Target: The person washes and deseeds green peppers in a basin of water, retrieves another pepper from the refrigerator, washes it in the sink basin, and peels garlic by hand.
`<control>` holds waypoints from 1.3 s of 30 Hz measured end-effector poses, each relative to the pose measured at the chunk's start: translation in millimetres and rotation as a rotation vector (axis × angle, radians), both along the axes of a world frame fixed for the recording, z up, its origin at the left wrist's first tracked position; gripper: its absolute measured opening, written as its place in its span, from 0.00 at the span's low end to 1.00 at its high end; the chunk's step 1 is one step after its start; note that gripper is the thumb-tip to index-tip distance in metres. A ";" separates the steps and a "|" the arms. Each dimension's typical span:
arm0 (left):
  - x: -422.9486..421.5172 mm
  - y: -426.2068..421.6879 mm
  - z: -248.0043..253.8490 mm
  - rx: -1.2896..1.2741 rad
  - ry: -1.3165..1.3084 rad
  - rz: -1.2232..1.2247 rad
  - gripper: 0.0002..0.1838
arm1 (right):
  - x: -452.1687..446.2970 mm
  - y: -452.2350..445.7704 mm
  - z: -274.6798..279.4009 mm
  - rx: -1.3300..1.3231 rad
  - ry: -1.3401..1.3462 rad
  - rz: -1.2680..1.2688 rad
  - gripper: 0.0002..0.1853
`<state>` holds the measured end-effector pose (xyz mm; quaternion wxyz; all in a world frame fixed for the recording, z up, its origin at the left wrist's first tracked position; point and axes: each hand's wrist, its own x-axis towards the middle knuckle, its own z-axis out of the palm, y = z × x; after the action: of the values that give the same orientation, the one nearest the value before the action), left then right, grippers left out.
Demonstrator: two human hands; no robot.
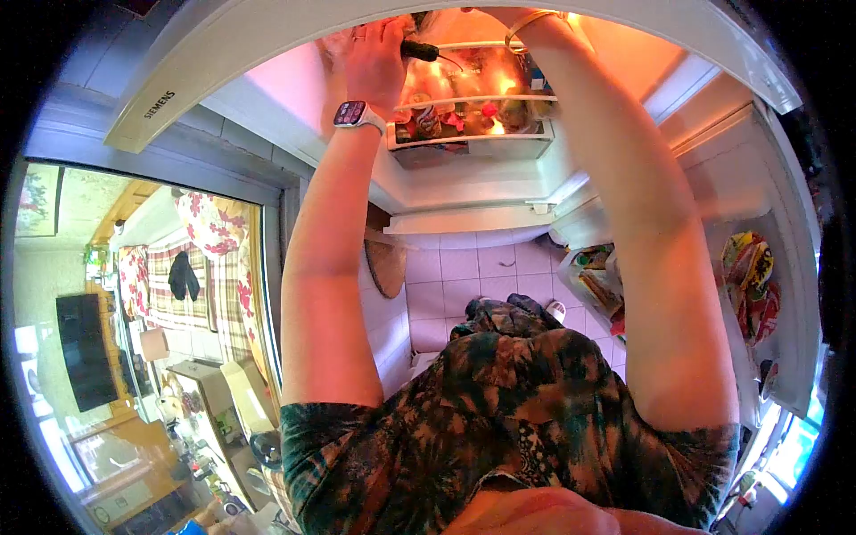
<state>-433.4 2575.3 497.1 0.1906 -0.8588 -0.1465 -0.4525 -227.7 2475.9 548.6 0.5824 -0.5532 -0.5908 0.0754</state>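
Inside the fridge, my left hand is at the upper left, with its back to me and a white-strapped watch on the wrist. Its fingers are closed around a dark green long pepper, whose thin curved stem points right. Clear plastic wrapping shows beside that hand. My right hand reaches in at the top centre, below a gold bracelet. Its fingers are cut off by the frame edge, so what they touch is hidden. Under both hands lies a clear drawer with wrapped food in it.
Above my arms curves the white fridge frame marked SIEMENS. On the right, the open door carries a bin with colourful packets. A window is at the left. Pink floor tiles show below.
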 end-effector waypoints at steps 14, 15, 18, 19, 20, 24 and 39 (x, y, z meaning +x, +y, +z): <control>-14.1 -10.1 0.2 -0.145 0.132 -0.015 0.21 | -19.5 14.7 -5.2 -0.036 0.004 0.040 0.17; -15.4 -10.8 1.5 -0.119 0.134 -0.044 0.21 | -20.4 15.7 -5.4 -0.041 0.007 0.047 0.17; -16.8 -11.9 2.5 -0.156 0.169 -0.040 0.23 | -24.7 18.4 -6.7 -0.047 0.012 0.064 0.17; -16.9 -12.4 2.2 -0.156 0.168 -0.040 0.23 | -26.3 19.8 -6.5 -0.051 0.011 0.071 0.17; -16.8 -12.7 2.5 -0.173 0.180 -0.022 0.23 | -28.6 20.7 -7.0 -0.056 0.015 0.075 0.17; -14.1 -11.3 0.7 -0.193 0.160 -0.013 0.23 | -33.0 23.6 -8.5 -0.063 0.017 0.091 0.17; -20.6 -17.4 1.3 -0.154 0.103 -0.011 0.26 | -17.0 17.7 -8.3 -0.018 0.044 0.017 0.18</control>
<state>-454.0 2557.9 498.4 0.1286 -0.8939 -0.1661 -0.3961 -244.7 2493.6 540.2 0.5897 -0.5515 -0.5818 0.0980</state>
